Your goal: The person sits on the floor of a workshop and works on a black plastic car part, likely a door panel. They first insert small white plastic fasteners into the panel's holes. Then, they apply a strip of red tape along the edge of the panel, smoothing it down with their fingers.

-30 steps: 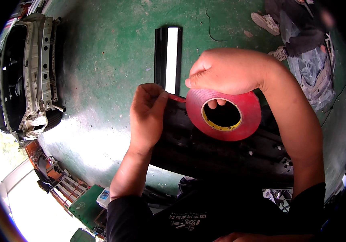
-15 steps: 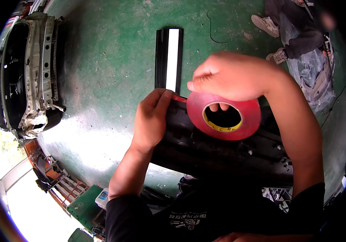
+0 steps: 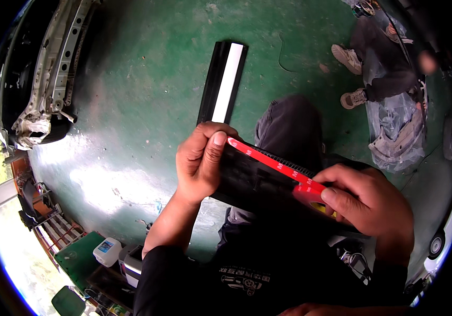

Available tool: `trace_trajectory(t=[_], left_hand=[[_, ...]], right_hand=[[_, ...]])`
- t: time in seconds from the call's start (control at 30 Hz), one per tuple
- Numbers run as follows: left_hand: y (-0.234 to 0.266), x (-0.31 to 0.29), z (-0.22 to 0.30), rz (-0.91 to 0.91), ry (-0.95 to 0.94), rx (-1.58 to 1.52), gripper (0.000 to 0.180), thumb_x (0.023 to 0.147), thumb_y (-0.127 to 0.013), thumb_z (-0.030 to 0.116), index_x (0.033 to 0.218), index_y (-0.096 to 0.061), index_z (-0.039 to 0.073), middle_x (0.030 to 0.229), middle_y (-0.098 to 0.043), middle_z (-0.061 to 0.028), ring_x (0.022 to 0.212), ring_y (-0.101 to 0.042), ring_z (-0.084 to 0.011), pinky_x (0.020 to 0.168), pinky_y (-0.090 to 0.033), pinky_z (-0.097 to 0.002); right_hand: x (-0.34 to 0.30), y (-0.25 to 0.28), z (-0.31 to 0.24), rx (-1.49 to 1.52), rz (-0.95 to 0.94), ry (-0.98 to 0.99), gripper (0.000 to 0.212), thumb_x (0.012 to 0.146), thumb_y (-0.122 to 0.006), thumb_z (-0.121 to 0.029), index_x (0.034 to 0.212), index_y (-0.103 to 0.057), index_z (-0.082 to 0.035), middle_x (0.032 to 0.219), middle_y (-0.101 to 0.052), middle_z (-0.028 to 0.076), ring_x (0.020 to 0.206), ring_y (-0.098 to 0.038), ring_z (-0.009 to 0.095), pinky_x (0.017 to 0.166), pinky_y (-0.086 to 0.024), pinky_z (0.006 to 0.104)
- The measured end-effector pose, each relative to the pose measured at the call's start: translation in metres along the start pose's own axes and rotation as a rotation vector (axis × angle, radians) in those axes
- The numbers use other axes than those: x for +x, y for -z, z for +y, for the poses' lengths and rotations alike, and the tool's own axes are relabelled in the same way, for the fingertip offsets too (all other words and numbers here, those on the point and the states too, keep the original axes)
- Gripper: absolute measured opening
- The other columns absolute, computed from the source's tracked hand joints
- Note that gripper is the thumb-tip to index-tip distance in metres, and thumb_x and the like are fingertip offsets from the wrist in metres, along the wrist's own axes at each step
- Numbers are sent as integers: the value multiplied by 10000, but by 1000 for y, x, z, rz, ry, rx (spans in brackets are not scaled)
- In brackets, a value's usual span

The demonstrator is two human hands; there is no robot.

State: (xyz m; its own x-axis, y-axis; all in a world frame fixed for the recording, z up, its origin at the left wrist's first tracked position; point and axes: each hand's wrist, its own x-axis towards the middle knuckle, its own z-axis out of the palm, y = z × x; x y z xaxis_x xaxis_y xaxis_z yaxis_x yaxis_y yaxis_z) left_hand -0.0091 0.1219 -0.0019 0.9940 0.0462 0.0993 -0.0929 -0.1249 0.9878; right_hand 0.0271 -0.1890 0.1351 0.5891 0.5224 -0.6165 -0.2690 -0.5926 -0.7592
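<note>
Head camera view: a length of red tape [image 3: 271, 159] runs straight between a person's two bare hands, slanting along the far edge of a black panel [image 3: 249, 184] in a green-floored workshop. At the strip's far left end, the left hand [image 3: 199, 163] has thumb and fingers pinched closed on the tape and the panel's corner, a grip that seems meant to anchor both. At the near right, the right hand [image 3: 371, 199] has its fingers closed on the tape beside the roll [image 3: 306, 196], apparently to draw the strip taut and level with the edge; the roll hangs partly hidden below. The panel appears to rest over the person's legs, a gray-trousered knee [image 3: 289, 121] showing beyond it, which would leave both hands free for the tape. A black trim piece with a white band [image 3: 228, 84] extends past the left hand; whether it touches the panel is hidden. Among the containers, a white jug [image 3: 107, 252] stands at the near left beside a gray-and-black box [image 3: 132, 263]; the contents of both are out of sight. At the far right, clear plastic [image 3: 386, 111] wraps a pale gray part [image 3: 399, 150], near another person's shoes [image 3: 347, 58].
</note>
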Motion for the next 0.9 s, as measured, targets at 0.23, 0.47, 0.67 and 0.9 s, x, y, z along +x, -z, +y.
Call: trace_trajectory(t=[0.23,0.47,0.67,0.9], left_hand=[[5,-22,2,-63,-183,-56,266,1206,-541,206,1157,-671,-22,986,-787,-169,851,-742,-193,808,-580,-321],[8,-38,11,-89,-349,-158,181,1149,-596,108,1125,-677,-52,966,-779,-206,845,-769,-250,795,-609,-356],[11,-56,11,-59,-436,-222,180,1133,-634,128,1101,-677,-44,914,-773,-209,816,-759,-273,776,-608,-375],[17,-70,17,-58,-440,-237,176,1094,-724,162,1120,-685,-7,939,-792,-189,852,-769,-290,798,-601,-408]], right_hand=[[-70,-43,39,15,310,-230,484,1057,-792,-247,1360,-561,51,817,-812,166,690,-802,241,637,-585,354],[-107,-63,46,-57,361,-301,462,1048,-795,-247,1361,-671,70,811,-806,165,696,-809,260,657,-593,350],[-117,-99,67,-217,554,-100,388,1021,-835,-220,1269,-727,58,809,-780,183,696,-796,308,669,-597,373],[-122,-116,76,-325,633,43,314,1024,-814,-161,1251,-739,42,776,-759,167,676,-783,305,650,-589,393]])
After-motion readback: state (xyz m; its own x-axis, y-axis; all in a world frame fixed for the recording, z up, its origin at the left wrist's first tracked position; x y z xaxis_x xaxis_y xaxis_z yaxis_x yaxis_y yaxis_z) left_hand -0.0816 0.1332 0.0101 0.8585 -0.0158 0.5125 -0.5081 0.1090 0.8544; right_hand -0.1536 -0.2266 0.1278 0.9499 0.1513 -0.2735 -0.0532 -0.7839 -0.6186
